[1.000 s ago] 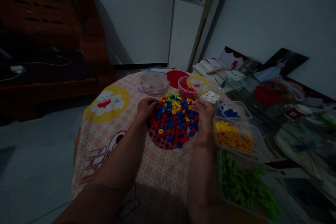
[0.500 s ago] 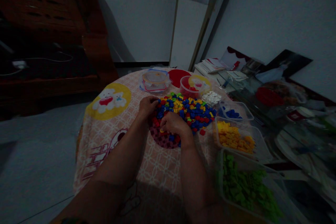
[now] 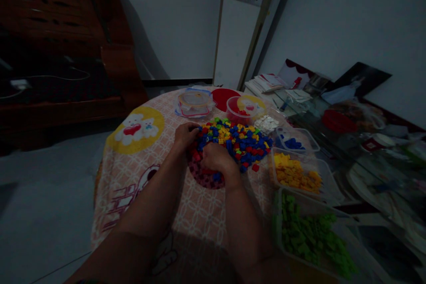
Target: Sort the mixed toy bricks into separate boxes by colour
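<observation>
A mixed pile of small plastic building bricks (image 3: 246,142), in red, blue, yellow and green, lies on a dark red checked round mat (image 3: 203,178). My left hand (image 3: 186,134) is at the pile's left edge, its fingers drawn together beside a blue brick; whether they grip one I cannot make out. Over the near left part of the pile, my right hand (image 3: 218,158) is curled with its fingertips down among the bricks. The back of the hand hides what the fingers hold. A few red and blue bricks lie just below it.
Along the right stand clear tubs of sorted bricks: green (image 3: 313,230), yellow (image 3: 296,175) and blue (image 3: 294,143). White bricks (image 3: 266,123) and a round tub with red ones (image 3: 238,108) sit behind. Stacked lids (image 3: 195,101) lie at the back. A cluttered glass table adjoins.
My right hand has curled in more, and the yellow piece seen by its fingertips is now out of sight. My left hand stays at the pile's edge. The view has shifted slightly.
</observation>
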Demonstrator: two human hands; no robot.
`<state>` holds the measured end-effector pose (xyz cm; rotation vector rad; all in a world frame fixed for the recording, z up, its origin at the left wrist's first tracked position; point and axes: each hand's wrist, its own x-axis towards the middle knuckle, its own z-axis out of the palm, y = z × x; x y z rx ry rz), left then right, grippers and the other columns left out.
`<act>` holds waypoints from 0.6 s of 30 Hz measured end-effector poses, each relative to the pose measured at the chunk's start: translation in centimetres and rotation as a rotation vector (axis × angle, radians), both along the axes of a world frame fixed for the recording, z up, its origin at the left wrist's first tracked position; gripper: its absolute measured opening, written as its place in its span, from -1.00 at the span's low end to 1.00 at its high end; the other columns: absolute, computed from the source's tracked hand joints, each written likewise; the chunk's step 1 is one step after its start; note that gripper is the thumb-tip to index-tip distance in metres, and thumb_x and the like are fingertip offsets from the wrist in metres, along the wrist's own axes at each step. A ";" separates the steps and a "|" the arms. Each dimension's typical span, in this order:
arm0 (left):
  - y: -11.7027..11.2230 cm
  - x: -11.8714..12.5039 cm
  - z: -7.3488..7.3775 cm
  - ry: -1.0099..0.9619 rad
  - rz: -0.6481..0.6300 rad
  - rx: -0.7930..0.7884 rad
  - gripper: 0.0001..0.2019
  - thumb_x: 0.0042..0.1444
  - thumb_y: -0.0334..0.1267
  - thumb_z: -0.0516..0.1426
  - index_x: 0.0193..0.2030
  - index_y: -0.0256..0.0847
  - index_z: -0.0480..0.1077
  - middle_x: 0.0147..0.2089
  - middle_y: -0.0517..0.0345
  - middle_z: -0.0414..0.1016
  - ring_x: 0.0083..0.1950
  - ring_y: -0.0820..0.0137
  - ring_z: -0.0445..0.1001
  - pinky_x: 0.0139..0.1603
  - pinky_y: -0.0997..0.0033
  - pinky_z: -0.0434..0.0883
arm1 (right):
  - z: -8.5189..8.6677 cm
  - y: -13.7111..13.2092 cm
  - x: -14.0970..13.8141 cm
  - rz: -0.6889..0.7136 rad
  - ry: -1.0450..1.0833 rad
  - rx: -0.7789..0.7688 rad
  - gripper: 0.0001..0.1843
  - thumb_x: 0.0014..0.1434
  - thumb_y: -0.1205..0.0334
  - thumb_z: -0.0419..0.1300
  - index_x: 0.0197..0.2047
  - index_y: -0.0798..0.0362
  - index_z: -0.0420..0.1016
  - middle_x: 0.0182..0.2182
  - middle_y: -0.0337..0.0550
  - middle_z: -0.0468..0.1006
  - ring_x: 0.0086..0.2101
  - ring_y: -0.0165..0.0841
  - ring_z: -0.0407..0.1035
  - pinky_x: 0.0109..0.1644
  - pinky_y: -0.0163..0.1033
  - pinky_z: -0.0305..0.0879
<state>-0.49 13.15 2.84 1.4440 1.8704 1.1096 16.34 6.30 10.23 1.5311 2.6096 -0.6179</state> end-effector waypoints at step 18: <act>0.3 -0.2 -0.5 0.027 -0.002 -0.003 -0.69 0.10 -0.22 0.20 -0.05 -0.17 0.67 -0.10 0.07 0.71 -0.12 0.26 0.63 -0.02 0.37 0.50 | 1.4 0.9 12.2 -1.089 0.382 0.620 -0.68 0.13 0.44 0.12 -0.17 0.13 0.69 -0.22 0.10 0.71 -0.13 -0.08 0.59 0.10 -0.02 0.43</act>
